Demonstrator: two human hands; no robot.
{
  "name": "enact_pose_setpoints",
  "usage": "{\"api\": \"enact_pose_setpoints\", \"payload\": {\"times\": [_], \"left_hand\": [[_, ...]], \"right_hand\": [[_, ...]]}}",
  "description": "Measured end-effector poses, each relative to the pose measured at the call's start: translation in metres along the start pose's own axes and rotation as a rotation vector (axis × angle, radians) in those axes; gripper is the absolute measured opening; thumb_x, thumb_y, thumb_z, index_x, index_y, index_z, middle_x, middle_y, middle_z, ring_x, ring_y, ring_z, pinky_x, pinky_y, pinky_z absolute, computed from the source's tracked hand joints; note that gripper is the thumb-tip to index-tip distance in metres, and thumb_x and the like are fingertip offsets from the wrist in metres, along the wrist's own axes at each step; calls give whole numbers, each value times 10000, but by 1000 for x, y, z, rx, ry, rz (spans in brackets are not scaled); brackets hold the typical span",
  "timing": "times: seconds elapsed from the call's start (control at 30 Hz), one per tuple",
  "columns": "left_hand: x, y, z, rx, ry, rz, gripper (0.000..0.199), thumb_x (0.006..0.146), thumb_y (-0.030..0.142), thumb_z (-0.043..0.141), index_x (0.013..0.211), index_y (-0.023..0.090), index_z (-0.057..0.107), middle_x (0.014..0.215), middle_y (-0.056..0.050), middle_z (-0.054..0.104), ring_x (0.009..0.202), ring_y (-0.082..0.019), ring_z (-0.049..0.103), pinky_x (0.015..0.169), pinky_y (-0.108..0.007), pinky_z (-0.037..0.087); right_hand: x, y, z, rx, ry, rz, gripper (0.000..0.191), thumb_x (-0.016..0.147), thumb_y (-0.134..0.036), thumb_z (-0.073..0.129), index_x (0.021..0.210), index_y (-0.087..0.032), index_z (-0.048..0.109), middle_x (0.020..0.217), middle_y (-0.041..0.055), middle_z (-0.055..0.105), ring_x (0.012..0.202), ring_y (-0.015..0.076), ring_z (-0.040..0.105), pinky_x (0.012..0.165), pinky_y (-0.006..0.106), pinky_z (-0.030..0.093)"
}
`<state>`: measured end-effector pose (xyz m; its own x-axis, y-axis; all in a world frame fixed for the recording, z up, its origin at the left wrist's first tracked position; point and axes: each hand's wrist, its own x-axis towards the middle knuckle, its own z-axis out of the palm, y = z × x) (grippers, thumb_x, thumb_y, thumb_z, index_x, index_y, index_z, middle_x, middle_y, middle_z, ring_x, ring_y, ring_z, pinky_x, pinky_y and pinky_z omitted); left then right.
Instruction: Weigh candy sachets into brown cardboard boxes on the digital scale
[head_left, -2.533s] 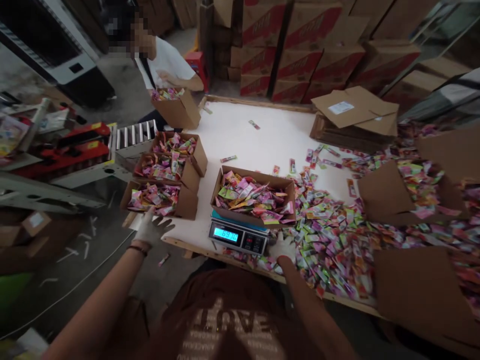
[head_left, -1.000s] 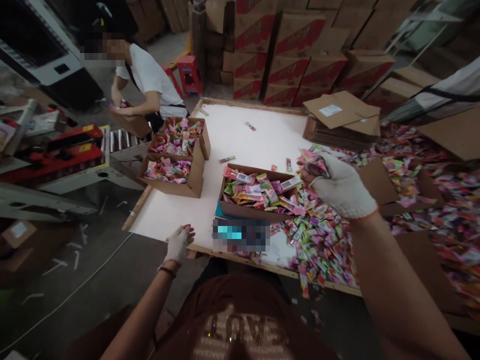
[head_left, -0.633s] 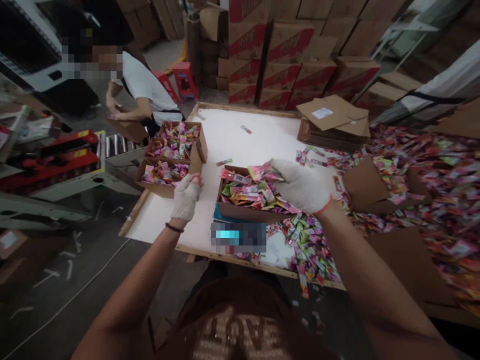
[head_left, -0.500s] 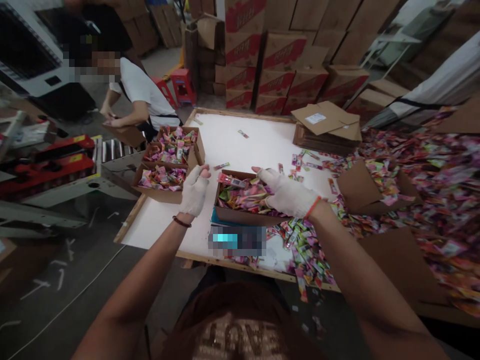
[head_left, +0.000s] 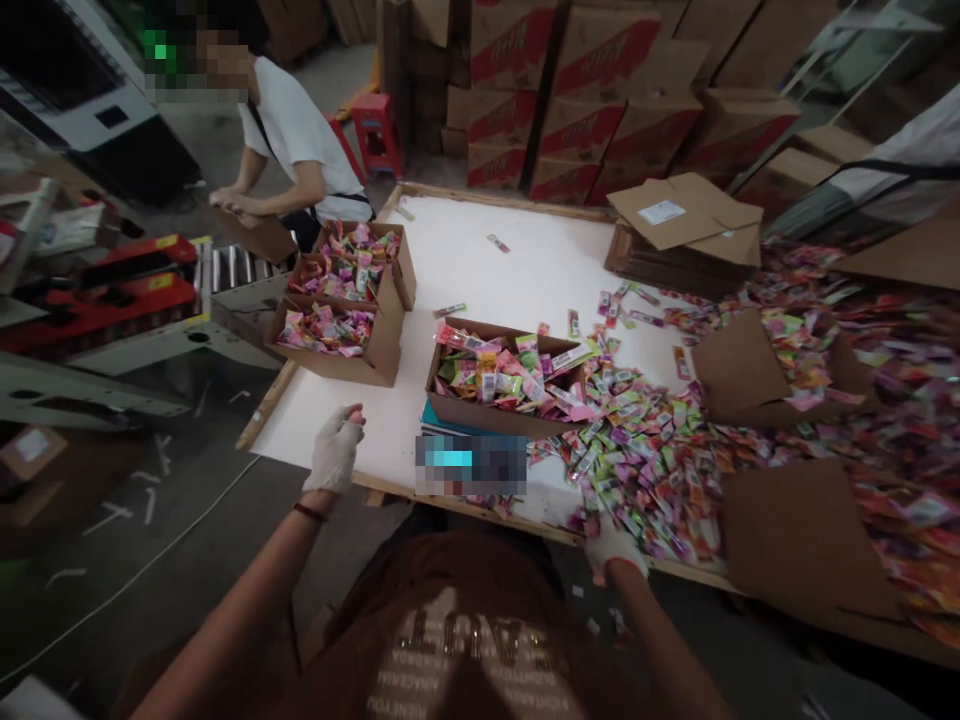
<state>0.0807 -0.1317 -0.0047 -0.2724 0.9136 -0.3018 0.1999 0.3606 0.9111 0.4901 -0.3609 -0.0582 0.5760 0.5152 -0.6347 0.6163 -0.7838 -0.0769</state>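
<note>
My left hand (head_left: 335, 450), in a white glove with bare fingertips, hovers over the front left of the white table (head_left: 457, 255). Its fingers are curled together, with nothing visible in them. Down at the table's front edge, my right hand (head_left: 616, 552), gloved the same way, touches the spread of small colourful packets (head_left: 645, 460). Blur and the packets hide how its fingers are set. Between the hands, an open cardboard box (head_left: 480, 412) full of packets sits on a blue-topped scale (head_left: 431, 415) with a lit display.
Filled cardboard boxes (head_left: 382, 345) stand at the table's left. Flattened cardboard (head_left: 667, 235) is stacked at the back right, near a tilted open box (head_left: 739, 370) among heaped packets. A co-worker (head_left: 296, 130) handles a box beside a roller conveyor (head_left: 225, 268). Printed cartons (head_left: 510, 110) rise behind.
My right hand has left the box and dropped to the table's front edge. My left hand has moved down and left. More packets now show right of the scale.
</note>
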Motion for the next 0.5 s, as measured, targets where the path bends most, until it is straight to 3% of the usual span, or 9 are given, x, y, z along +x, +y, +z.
{"api": "enact_pose_setpoints", "payload": {"times": [0.1, 0.2, 0.27, 0.37, 0.43, 0.5], "left_hand": [[3, 7, 4, -10, -17, 6, 632, 637, 622, 743, 1079, 172, 713, 902, -64, 677, 945, -257, 666, 849, -392, 521], [4, 19, 18, -28, -35, 21, 653, 611, 630, 753, 1068, 164, 726, 892, -59, 682, 931, -251, 668, 843, -391, 524], [3, 25, 28, -43, -61, 37, 652, 602, 626, 767, 1059, 161, 738, 888, -56, 686, 930, -249, 671, 857, -395, 527], [2, 29, 36, -59, -99, 36, 648, 586, 613, 791, 1046, 159, 752, 884, -53, 686, 933, -251, 674, 874, -401, 527], [1, 29, 39, -67, -102, 13, 655, 571, 610, 797, 1044, 158, 754, 884, -52, 685, 932, -251, 674, 876, -403, 528], [0, 28, 42, -75, -97, -13, 665, 557, 616, 794, 1038, 157, 753, 884, -53, 685, 929, -253, 675, 867, -403, 531]], "right_hand": [[6, 1, 11, -47, -23, 8, 158, 814, -260, 644, 935, -245, 744, 971, 148, 774, 933, 301, 779, 819, 386, 555], [25, 0, -16, -34, -4, -34, 82, 796, -191, 619, 785, -212, 697, 868, 110, 756, 865, 244, 733, 775, 299, 508], [34, 2, -50, -7, 38, -70, 115, 807, -178, 579, 754, -203, 679, 829, 91, 736, 826, 221, 690, 748, 280, 485], [30, 4, -115, 97, 164, -166, 177, 856, -271, 556, 867, -205, 721, 882, 60, 731, 885, 216, 651, 787, 274, 495], [15, -7, -158, 352, 303, -310, 268, 833, -410, 649, 969, -204, 753, 927, 50, 733, 917, 232, 637, 811, 302, 521], [-6, -33, -192, 692, 415, -517, 400, 760, -498, 771, 1027, -200, 772, 949, 47, 730, 903, 238, 627, 804, 334, 545]]}}
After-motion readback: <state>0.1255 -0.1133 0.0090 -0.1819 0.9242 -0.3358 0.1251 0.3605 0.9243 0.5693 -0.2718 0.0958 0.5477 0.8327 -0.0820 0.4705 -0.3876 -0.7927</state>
